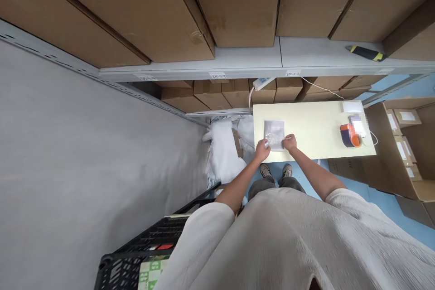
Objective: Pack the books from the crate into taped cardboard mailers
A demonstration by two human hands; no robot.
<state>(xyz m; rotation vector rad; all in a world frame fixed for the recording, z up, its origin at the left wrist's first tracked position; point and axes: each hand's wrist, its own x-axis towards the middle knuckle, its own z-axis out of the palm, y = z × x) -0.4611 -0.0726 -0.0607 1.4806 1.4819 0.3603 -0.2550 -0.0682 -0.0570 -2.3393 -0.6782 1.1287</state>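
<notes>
A flat, greyish see-through plastic bag (274,128) lies on the pale yellow tabletop (311,122), with several small whitish pieces showing in its lower left part. My left hand (262,151) is closed at the bag's lower left corner, its fingertips pinching the edge beside a small shiny bit. At the lower right edge, my right hand (290,142) is also closed, thumb and fingers together on the bag's side. Too small to make out are the exact folds under the fingertips.
A tape dispenser (347,136), orange and dark, stands at the table's right end near a white box (352,107). A power strip (264,82) hangs behind. Cartons (234,9) fill the shelf above, where a utility knife (366,53) lies. A black crate (142,240) is lower left.
</notes>
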